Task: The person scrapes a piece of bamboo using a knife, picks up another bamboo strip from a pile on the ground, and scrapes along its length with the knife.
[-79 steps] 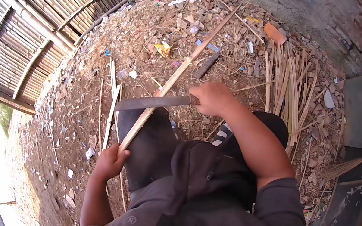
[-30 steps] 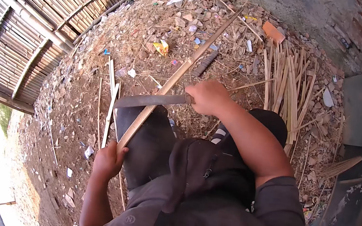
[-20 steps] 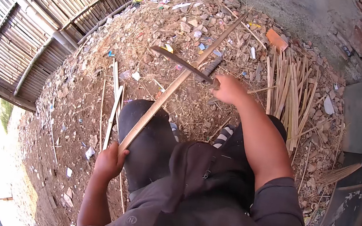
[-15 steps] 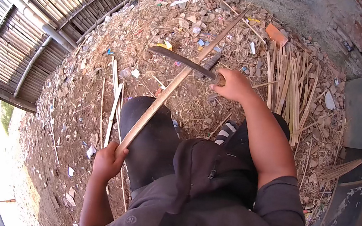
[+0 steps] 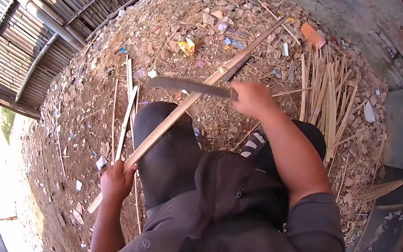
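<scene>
My left hand [image 5: 116, 182] is closed around the lower part of a long bamboo strip [image 5: 168, 121], whose end sticks out below my wrist. The strip runs up and to the right across my knee, its darker far end near the rubble. My right hand [image 5: 252, 99] grips the handle of a machete [image 5: 191, 87]; the handle is mostly hidden in my fist. The blade points left and crosses the strip at its middle; I cannot tell whether it touches. A dark rod-like piece [image 5: 237, 69] lies under the strip, just beyond my right hand.
A heap of split bamboo strips [image 5: 328, 98] lies at the right, near an orange brick piece [image 5: 312, 35]. More strips [image 5: 127, 120] lie left of my knee. A bamboo fence [image 5: 44, 24] stands at the left, a wall [image 5: 367, 25] at the back. Rubble and litter cover the ground.
The machete has come down along the strip toward me, its blade now nearly level. The strip's lower end now shows below my left hand, which has shifted slightly down.
</scene>
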The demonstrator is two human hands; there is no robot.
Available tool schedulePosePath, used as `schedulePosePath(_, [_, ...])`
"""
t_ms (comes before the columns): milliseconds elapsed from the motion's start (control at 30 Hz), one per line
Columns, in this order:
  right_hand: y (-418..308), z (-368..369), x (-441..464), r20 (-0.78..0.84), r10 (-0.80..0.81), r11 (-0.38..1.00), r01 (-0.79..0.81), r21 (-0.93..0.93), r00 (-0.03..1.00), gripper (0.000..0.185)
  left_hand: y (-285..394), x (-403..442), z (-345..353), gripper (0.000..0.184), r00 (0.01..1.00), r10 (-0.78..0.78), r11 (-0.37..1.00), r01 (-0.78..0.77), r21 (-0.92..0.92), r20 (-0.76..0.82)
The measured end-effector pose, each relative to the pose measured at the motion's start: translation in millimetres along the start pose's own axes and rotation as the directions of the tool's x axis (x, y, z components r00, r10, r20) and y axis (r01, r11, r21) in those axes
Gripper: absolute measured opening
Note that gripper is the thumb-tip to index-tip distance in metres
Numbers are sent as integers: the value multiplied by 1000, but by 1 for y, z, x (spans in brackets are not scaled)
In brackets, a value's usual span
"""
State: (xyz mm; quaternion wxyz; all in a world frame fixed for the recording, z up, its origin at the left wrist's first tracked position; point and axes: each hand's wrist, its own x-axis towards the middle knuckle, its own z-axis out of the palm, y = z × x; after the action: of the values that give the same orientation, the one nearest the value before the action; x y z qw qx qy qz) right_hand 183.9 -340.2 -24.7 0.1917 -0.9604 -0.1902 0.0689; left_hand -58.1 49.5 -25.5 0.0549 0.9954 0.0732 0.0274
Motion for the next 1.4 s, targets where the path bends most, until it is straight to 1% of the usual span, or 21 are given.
schedulePosePath(33, [21,-6,7,-58,199,969,-188,163,978,18,-1,0,5,46,1000,3,1000,-3,-21,-13])
schedulePosePath(133, [27,-9,4,-268,144,982,-172,-82,953,20,7,10,1,47,999,42,996,-43,-80,-19])
schedulePosePath(167, [31,-5,4,-244,206,976,-217,-19,948,23,9,10,0,47,999,28,996,-29,-84,-15])
schedulePosePath(267, [26,-9,-1,-116,256,967,-252,46,960,24,4,12,-12,46,997,61,986,-52,-157,53])
schedulePosePath(300, [28,-7,-5,-140,244,970,-240,40,960,24,4,14,-21,48,992,32,977,-5,-211,125])
schedulePosePath(333, [32,-6,-9,-162,227,974,-224,33,960,23,2,15,-30,50,979,-5,967,57,-249,206])
schedulePosePath(400, [32,-10,-8,-163,184,982,-188,-12,969,24,2,17,-42,51,966,-47,991,77,-111,255])
schedulePosePath(467, [30,-14,-8,-97,150,984,-158,-84,984,24,-7,17,-37,50,968,-53,987,88,-133,244])
schedulePosePath(567, [17,0,-5,-65,27,992,-34,-118,998,24,4,13,-36,47,977,-67,990,90,-109,200])
schedulePosePath(667, [-23,9,-10,26,-138,983,141,-119,990,32,9,8,-29,46,988,-42,993,57,-98,150])
schedulePosePath(767, [-50,16,-16,56,-295,922,300,-246,954,27,5,7,-16,45,997,-9,996,15,-82,79])
schedulePosePath(833, [-12,14,-3,-18,-119,990,117,-74,993,25,-14,6,-6,45,997,-17,999,20,-46,71])
schedulePosePath(867, [14,5,8,18,64,997,-65,52,998,23,-20,-2,-2,44,997,-22,999,24,-29,79])
schedulePosePath(900, [33,-6,18,53,241,956,-246,161,969,21,-15,1,4,43,999,44,999,-43,-30,18])
schedulePosePath(1000, [30,-5,10,-245,224,973,-229,11,943,24,-10,7,-5,43,998,26,997,-22,-76,57])
schedulePosePath(1033, [30,-7,7,-182,230,972,-217,89,956,28,-13,5,-1,41,999,32,997,-30,-70,23])
schedulePosePath(1133, [18,-11,-2,-159,248,968,-239,74,956,31,-14,4,-5,41,996,87,994,-87,-60,-1])
schedulePosePath(1167, [18,-11,-3,-146,218,975,-209,73,965,33,-11,2,-7,41,998,63,996,-62,-63,16])
schedulePosePath(1267, [15,2,-3,-65,5,999,-2,46,998,36,-3,3,-12,40,998,47,997,-45,-64,28])
schedulePosePath(1300, [3,5,-5,-31,-40,998,39,-49,999,35,-3,4,-10,41,999,36,997,-35,-72,20])
schedulePosePath(1400, [-34,-2,-13,104,-260,943,276,-184,960,30,-6,6,-5,42,998,52,998,-51,-43,19])
